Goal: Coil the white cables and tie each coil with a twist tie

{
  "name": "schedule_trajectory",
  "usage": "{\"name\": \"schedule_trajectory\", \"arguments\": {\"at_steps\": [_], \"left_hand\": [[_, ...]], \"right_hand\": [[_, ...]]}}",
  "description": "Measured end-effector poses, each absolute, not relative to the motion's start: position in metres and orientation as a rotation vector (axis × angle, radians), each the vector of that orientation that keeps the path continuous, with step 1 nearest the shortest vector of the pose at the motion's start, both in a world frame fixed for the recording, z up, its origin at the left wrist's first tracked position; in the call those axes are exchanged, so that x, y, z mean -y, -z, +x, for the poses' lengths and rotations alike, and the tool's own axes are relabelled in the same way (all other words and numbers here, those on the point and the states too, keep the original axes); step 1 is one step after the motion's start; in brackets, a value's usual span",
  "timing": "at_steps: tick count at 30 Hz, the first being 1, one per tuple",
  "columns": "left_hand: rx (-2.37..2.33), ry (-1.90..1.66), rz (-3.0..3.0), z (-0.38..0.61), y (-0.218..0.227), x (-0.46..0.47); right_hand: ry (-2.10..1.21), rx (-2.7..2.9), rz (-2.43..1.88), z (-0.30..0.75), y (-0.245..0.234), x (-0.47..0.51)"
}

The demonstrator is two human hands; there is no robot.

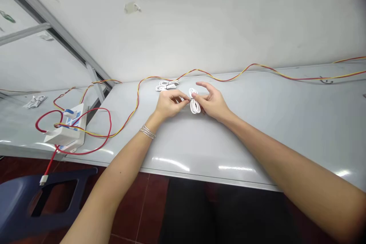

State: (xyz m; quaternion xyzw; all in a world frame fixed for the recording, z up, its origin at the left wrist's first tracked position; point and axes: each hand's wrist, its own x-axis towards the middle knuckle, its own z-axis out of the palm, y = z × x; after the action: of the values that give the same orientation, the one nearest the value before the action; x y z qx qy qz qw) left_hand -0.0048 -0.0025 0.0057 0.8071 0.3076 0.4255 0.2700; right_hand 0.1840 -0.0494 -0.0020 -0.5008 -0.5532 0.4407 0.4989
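A coiled white cable (195, 103) is held a little above the grey tabletop, with a thin dark twist tie (191, 99) around its middle. My right hand (213, 102) grips the coil between thumb and fingers, its index finger raised. From the left, the thumb and index finger of my left hand (170, 103) pinch the end of the tie beside the coil. Just behind my left hand lies a second bundled white cable (167, 85), also tied with a dark band.
A red and yellow twisted wire (210, 75) runs along the wall edge of the table (257, 106). At left sit a power strip (81, 118) with plugs and a looped red cable (110, 122). Another white cable bundle (34, 101) lies far left. A blue plastic stool (57, 198) stands below.
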Motion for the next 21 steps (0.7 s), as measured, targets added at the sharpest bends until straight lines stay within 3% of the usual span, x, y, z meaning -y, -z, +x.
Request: {"name": "schedule_trajectory", "arguments": {"at_steps": [9,15,21], "left_hand": [[-0.847,-1.216,1.957,-0.005,-0.005,0.001],[-0.964,-1.218,1.766,-0.004,-0.009,0.001],[-0.979,-1.191,1.728,-0.001,-0.01,0.004]], "right_hand": [[-1.406,1.296,-1.213,0.186,-0.009,0.048],[-1.166,1.699,-1.164,0.187,-0.002,0.051],[-1.14,1.659,-1.135,0.187,0.005,0.05]]}}
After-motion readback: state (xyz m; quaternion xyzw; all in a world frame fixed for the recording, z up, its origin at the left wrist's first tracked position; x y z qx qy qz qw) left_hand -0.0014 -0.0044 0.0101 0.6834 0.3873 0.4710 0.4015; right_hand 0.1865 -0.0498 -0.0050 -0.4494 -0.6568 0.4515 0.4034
